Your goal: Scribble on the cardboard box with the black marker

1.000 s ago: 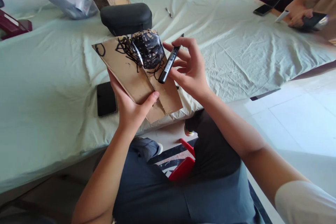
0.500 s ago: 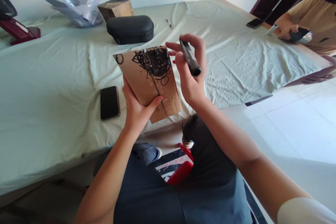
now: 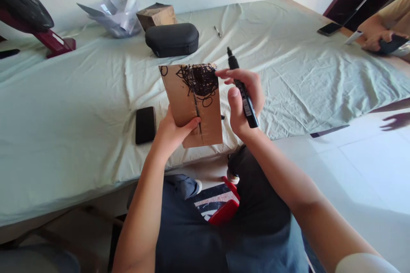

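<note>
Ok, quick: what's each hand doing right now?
Left hand: closed on the brown cardboard piece scribbled with black ink.
Right hand: closed around the black marker pen, tip pointing up.

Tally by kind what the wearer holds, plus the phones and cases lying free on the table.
Marker, in right hand: 1
Cardboard sheet, in left hand: 1
Phones: 2
Black case: 1
Total: 5

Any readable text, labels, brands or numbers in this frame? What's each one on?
No text here can be read.
Marker in the right hand: white label on the barrel, print too small to read.
Cardboard piece in the left hand: black scribbles and a small loop at its top left corner, no letters.
Brown box at the back: nothing legible.
</note>
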Motion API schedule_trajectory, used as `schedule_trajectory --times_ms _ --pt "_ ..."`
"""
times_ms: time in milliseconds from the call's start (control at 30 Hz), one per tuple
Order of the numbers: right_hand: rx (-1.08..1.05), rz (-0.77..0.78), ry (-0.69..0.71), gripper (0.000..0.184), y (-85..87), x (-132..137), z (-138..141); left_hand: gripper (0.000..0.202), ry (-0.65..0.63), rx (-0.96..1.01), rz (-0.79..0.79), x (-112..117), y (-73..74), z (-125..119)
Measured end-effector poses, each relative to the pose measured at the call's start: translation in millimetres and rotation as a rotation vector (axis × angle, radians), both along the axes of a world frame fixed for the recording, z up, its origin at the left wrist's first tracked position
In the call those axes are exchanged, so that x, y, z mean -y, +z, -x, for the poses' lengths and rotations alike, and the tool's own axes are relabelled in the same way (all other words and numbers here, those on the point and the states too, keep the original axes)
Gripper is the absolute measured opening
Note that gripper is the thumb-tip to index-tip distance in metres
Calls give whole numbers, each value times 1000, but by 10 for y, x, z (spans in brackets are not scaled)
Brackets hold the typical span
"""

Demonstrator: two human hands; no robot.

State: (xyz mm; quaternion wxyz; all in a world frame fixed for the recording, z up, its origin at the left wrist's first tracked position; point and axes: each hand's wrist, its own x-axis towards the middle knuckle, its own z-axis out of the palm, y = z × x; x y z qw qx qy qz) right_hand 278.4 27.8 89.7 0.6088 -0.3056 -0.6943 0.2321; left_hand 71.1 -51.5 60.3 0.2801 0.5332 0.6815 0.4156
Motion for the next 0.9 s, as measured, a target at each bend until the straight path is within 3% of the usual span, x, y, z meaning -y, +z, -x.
schedule_trajectory --times_ms 133,233,467,600,667,767,900 --pt "1 -83 136 45 21 29 88 66 -46 38 164 -10 167 21" --pt "-4 -31 181 45 49 40 156 65 -86 28 213 -33 247 32" --pt "7 75 2 19 137 1 240 63 -73 -52 253 -38 272 22" --pt "69 87 -53 17 52 -59 243 61 -86 -87 224 -21 250 35" --pt "90 29 -37 16 -24 -108 249 62 -95 -92 232 -23 263 46" --pt "8 -187 40 9 -115 -203 296 61 -106 -96 281 -34 312 55" --pt "-147 -389 121 12 -131 -274 366 61 -106 -89 329 -48 366 52"
